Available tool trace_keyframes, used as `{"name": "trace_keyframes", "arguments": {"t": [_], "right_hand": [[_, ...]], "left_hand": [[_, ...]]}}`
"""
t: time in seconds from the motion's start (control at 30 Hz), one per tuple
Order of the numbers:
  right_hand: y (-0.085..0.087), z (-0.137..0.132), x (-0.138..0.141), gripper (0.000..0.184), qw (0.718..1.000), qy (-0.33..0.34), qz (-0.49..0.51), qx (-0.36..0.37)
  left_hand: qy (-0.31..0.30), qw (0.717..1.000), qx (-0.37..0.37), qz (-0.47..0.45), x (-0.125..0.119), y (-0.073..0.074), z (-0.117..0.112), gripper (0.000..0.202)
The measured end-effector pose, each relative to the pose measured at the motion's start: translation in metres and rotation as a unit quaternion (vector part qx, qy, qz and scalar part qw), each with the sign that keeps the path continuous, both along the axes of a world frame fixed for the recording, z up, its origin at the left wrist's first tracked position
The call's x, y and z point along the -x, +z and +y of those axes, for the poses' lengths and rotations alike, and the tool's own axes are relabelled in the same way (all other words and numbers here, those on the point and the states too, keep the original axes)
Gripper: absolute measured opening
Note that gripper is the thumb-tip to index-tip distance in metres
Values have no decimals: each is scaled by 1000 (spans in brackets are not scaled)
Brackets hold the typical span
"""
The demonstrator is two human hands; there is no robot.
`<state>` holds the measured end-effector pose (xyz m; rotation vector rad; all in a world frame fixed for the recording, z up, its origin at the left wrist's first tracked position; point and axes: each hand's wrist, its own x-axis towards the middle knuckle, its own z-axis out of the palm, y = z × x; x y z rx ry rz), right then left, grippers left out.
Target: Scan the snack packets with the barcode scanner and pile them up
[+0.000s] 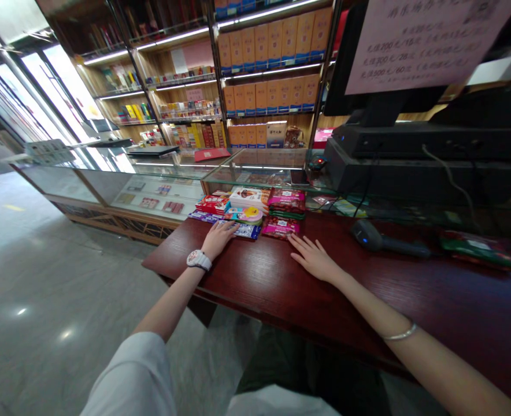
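My left hand (219, 237), with a white watch on its wrist, lies with fingers stretched over a blue-and-white snack packet (247, 231). It holds nothing. My right hand (314, 257) rests flat on the table, fingers apart, its fingertips at the lower edge of a pink snack packet (280, 226). Behind that packet another pink packet (287, 199) tops a small stack. Left of it are a white box (249, 196), a red packet (213, 203), and a pastel pack with a yellow spot (245, 215). A purple packet (203, 216) sits at the row's left end.
The dark red table (247, 277) carries a barcode scanner (368, 236) and a green-and-red packet (483, 249) at right. A monitor with a pink sign (424, 46) stands behind them. Glass display counters (151, 196) and shelves of orange boxes (273, 98) lie beyond.
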<state>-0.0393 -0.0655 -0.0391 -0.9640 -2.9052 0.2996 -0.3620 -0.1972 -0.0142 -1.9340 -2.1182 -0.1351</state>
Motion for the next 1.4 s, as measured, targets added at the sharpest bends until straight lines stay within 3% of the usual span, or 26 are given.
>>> {"name": "trace_keyframes", "arguments": {"t": [0.37, 0.63, 0.97, 1.1, 1.27, 1.4], "right_hand": [[-1, 1, 0, 59, 1000, 2, 7, -13], [-1, 0, 0, 59, 1000, 0, 10, -2], [6, -4, 1, 59, 1000, 3, -2, 6], [7, -2, 0, 60, 1000, 7, 1, 11], [12, -1, 1, 63, 999, 8, 12, 30], [11, 0, 2, 63, 999, 8, 15, 29]], "left_hand": [[12, 998, -65, 4, -13, 5, -1, 48], [70, 997, -23, -14, -43, -1, 25, 61], [90, 994, -47, -38, -40, -2, 27, 59], [33, 998, -53, -29, -60, 3, 26, 59], [-79, 996, 13, -35, -99, -1, 26, 55], [-99, 994, 35, -44, -119, -8, 28, 56]]}}
